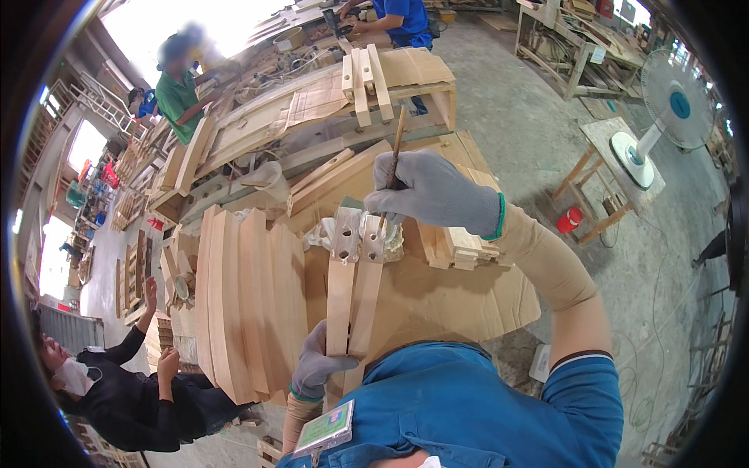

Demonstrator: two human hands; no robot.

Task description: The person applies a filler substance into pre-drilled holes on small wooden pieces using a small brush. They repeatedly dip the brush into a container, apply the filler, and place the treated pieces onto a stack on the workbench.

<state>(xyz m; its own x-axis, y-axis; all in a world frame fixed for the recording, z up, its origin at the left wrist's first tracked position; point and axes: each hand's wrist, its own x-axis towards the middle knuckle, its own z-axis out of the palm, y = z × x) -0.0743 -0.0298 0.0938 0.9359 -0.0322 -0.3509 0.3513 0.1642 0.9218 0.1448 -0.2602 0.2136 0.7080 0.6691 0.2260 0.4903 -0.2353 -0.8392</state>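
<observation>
Gray-gloved R hand w/ brush; badge illegible

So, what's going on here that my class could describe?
A person's gloved left hand steadies two wooden bars, side by side, at their near ends. The gloved right hand grips a thin stick-like tool, its lower end at the bars' drilled far ends. More wooden pieces lie to the left.

The right grip hides part of the stick; the top edge crops a blue-shirted co-worker.
</observation>
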